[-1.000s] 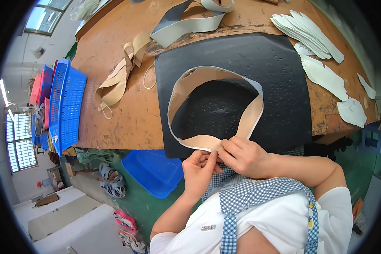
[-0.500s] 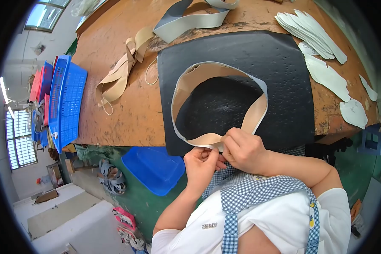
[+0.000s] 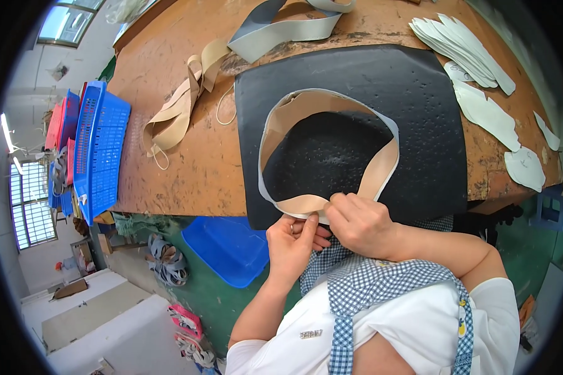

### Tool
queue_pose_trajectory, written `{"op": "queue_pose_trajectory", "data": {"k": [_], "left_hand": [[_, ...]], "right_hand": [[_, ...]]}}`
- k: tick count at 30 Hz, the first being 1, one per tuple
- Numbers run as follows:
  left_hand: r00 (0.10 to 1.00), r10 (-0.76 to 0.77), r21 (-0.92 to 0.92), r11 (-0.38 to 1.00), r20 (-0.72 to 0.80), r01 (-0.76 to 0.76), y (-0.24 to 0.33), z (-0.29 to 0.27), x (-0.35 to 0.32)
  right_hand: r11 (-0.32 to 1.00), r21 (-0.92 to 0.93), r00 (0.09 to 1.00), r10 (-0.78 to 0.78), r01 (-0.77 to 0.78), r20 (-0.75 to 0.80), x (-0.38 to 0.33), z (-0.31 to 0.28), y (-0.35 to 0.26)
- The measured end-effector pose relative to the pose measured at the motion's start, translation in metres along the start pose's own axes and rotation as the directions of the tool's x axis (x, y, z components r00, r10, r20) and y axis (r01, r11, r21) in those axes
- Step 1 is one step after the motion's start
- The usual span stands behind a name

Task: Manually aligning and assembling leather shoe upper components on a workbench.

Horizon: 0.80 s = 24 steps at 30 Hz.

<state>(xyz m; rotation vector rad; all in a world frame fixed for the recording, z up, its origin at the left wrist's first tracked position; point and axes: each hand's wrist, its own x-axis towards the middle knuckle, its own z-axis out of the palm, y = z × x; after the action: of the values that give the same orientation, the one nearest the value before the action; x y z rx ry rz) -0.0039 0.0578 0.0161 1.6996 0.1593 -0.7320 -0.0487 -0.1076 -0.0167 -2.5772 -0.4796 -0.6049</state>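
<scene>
A strip of pale material with a tan inner face forms a closed loop (image 3: pixel 281 128) standing on edge on a black mat (image 3: pixel 431 125). My left hand (image 3: pixel 293 245) pinches the loop's near edge, its thumb on the tan side and a ring on one finger. Beside it, my right hand (image 3: pixel 361 224) is closed on the same near edge, fingertips bent down on the strip. The two hands almost meet at the mat's front edge. Exactly what lies under the right fingertips is hidden.
Tan strips (image 3: pixel 172 122) and a grey-white strip (image 3: pixel 288 39) lie farther back on the wooden table (image 3: pixel 141 194). White cut pieces (image 3: pixel 463 56) are stacked at the right. Blue baskets (image 3: pixel 103 150) stand at the left; a blue tub (image 3: pixel 225 253) sits below the table edge.
My left hand has shifted slightly left and down along the near edge, its thumb now straighter on the strip. The loop has moved a little; my right hand has barely moved.
</scene>
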Motion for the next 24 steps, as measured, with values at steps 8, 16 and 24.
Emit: {"op": "queue_pose_trajectory", "data": {"k": [8, 16, 24], "left_hand": [[0.997, -0.08, -0.033, 0.996, 0.021, 0.081, 0.004, -0.006, 0.004], [0.987, -0.033, 0.06, 0.997, -0.155, 0.043, 0.009, -0.021, 0.009], [0.965, 0.084, 0.332, 0.943, -0.249, 0.004, 0.013, -0.026, 0.01]], "right_hand": [[0.997, 0.031, 0.997, 0.067, -0.066, -0.03, 0.002, 0.001, -0.001], [0.997, -0.047, 0.998, -0.058, 0.057, -0.017, -0.006, 0.0, 0.002], [0.965, -0.147, 0.975, -0.207, 0.218, 0.083, -0.015, -0.004, 0.008]]}}
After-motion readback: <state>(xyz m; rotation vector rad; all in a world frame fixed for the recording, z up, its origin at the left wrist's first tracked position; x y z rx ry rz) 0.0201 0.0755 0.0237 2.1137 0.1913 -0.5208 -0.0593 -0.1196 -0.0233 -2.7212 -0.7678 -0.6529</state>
